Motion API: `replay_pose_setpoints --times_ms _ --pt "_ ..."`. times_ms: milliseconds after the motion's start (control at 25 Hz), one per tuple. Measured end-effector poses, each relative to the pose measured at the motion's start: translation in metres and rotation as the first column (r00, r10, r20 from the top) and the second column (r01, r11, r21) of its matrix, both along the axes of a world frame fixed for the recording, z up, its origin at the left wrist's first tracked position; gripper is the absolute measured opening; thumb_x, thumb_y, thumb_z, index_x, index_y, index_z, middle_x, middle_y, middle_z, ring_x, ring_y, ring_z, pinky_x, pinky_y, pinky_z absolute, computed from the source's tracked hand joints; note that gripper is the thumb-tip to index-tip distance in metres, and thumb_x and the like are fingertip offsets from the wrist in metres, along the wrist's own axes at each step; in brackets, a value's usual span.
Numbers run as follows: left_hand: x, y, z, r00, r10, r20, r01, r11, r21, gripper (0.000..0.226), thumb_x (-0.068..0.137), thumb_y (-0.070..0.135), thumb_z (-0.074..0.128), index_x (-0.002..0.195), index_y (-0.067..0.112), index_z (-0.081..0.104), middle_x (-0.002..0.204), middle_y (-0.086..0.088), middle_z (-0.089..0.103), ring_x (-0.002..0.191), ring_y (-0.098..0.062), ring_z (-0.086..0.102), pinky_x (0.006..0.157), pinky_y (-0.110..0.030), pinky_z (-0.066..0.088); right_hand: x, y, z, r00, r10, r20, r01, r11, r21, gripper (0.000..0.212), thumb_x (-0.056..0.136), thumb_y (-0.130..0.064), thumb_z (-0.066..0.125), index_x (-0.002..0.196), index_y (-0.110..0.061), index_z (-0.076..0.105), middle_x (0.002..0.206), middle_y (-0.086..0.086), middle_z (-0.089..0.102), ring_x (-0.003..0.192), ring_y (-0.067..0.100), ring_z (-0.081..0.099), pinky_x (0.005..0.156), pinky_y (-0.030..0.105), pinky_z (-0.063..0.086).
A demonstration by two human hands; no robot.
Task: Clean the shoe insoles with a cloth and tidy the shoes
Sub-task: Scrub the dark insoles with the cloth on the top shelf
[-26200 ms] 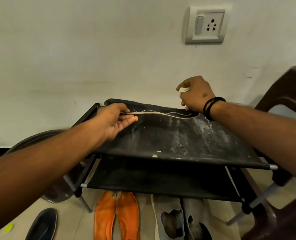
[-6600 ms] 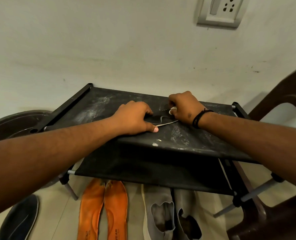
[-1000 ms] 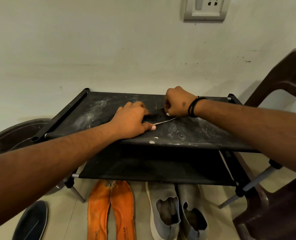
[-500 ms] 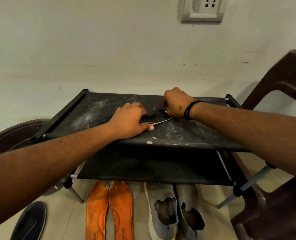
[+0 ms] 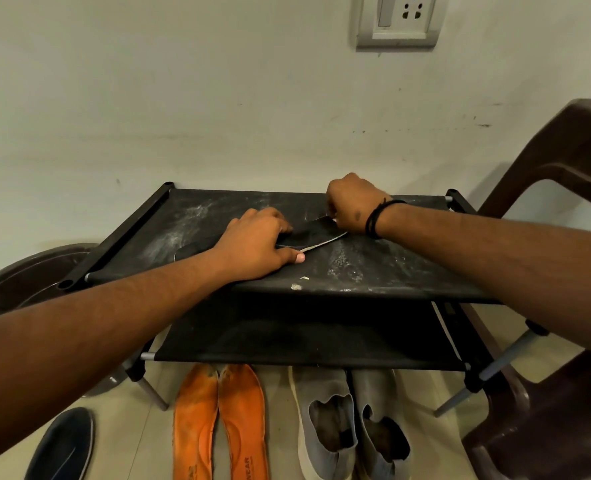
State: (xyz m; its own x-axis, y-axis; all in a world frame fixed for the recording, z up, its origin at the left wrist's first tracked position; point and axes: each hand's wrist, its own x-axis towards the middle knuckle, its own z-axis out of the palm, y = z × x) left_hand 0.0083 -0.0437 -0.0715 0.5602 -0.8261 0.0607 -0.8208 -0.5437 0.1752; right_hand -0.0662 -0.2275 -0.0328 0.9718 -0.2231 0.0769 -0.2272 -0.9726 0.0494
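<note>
A dark insole (image 5: 313,235) with a pale edge lies on the dusty top shelf of the black shoe rack (image 5: 373,268). My left hand (image 5: 257,245) presses down on its near part, fingers curled over it and thumb along the pale edge. My right hand (image 5: 351,206) is fisted at the insole's far end, and a small bit of white cloth (image 5: 332,220) shows under its fingers. Two orange insoles (image 5: 219,424) and a pair of grey slip-on shoes (image 5: 352,427) lie on the floor below the rack.
A dark blue shoe (image 5: 62,445) lies on the floor at the lower left. A brown plastic chair (image 5: 564,341) stands close on the right, and a dark round basin (image 5: 17,285) sits left of the rack. The wall has a switch socket (image 5: 399,19) above.
My right fist has shifted slightly back along the insole's far end over the last second. The left hand has stayed pressed on the insole.
</note>
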Motion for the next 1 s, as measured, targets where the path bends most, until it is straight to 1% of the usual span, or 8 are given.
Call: replay_pose_setpoints --times_ms 80,200,280,400,600,800,920,1000 --pt "0.000 0.000 -0.001 1.000 -0.002 0.003 0.002 1.000 0.003 0.065 0.086 0.060 0.066 0.138 0.022 0.060 0.143 0.001 0.052 0.131 -0.026 0.046 0.106 -0.053 0.042 -0.002 0.008 -0.003 0.999 0.033 -0.001 -0.033 0.999 0.017 0.013 0.086 -0.006 0.062 0.097 -0.006 0.067 0.099 0.015 0.064 0.087 0.032 0.063 0.073 0.036 0.054" --pt "-0.002 0.001 -0.001 1.000 0.004 0.008 -0.004 1.000 -0.003 0.064 0.086 0.060 0.067 0.136 0.021 0.062 0.143 0.000 0.052 0.130 -0.027 0.047 0.105 -0.053 0.043 -0.012 0.026 -0.006 0.984 0.169 -0.047 -0.160 0.974 0.158 0.012 0.083 -0.004 0.063 0.087 -0.008 0.074 0.087 0.006 0.071 0.080 0.020 0.065 0.075 0.031 0.056" --pt "-0.002 0.000 0.000 1.000 0.002 0.012 -0.002 1.000 0.002 0.063 0.087 0.060 0.066 0.136 0.021 0.061 0.143 0.000 0.052 0.131 -0.027 0.046 0.105 -0.053 0.042 -0.013 0.015 -0.001 0.986 0.157 -0.052 -0.144 0.970 0.195 0.010 0.083 -0.005 0.067 0.086 -0.009 0.076 0.085 0.004 0.073 0.077 0.015 0.065 0.074 0.025 0.053" --pt "-0.002 0.000 0.001 1.000 0.001 0.004 -0.001 1.000 0.007 0.063 0.087 0.059 0.066 0.138 0.021 0.059 0.144 0.001 0.051 0.132 -0.027 0.045 0.106 -0.052 0.041 -0.009 -0.008 0.001 0.999 0.043 0.008 -0.044 0.987 0.156 0.011 0.082 -0.004 0.068 0.088 -0.010 0.076 0.088 0.006 0.073 0.085 0.020 0.067 0.076 0.027 0.052" --pt "-0.002 0.001 0.000 1.000 0.002 0.010 -0.002 1.000 -0.007 0.064 0.086 0.059 0.067 0.137 0.020 0.060 0.144 0.001 0.052 0.132 -0.026 0.045 0.106 -0.052 0.041 -0.021 0.018 -0.004 0.985 0.167 -0.036 -0.145 0.932 0.333 0.010 0.080 -0.005 0.071 0.083 -0.012 0.077 0.078 -0.006 0.072 0.069 0.002 0.064 0.062 0.010 0.048" --pt "-0.003 -0.001 0.001 1.000 0.001 0.006 -0.001 1.000 0.001 0.064 0.087 0.059 0.066 0.139 0.021 0.059 0.145 0.001 0.051 0.133 -0.026 0.044 0.107 -0.051 0.041 -0.005 -0.007 -0.004 0.997 0.019 0.080 -0.036 0.976 0.214 0.013 0.082 -0.003 0.067 0.088 -0.008 0.076 0.090 0.007 0.074 0.084 0.020 0.068 0.080 0.032 0.057" --pt "-0.002 0.001 0.000 1.000 -0.001 0.018 0.001 1.000 0.000 0.064 0.087 0.059 0.066 0.137 0.021 0.060 0.145 0.002 0.051 0.132 -0.026 0.045 0.106 -0.051 0.041 -0.011 0.013 -0.005 0.991 0.131 0.015 -0.131 0.962 0.241 0.013 0.082 -0.003 0.066 0.086 -0.009 0.077 0.085 0.002 0.073 0.072 0.008 0.062 0.071 0.021 0.053" --pt "-0.001 0.001 -0.002 1.000 -0.002 0.024 0.002 1.000 -0.006 0.064 0.086 0.060 0.067 0.136 0.021 0.061 0.144 0.002 0.052 0.132 -0.027 0.045 0.105 -0.051 0.042 -0.018 0.024 -0.004 0.977 0.211 -0.029 -0.196 0.943 0.270 0.013 0.082 -0.002 0.066 0.085 -0.009 0.076 0.084 -0.001 0.071 0.074 0.008 0.063 0.071 0.020 0.053"
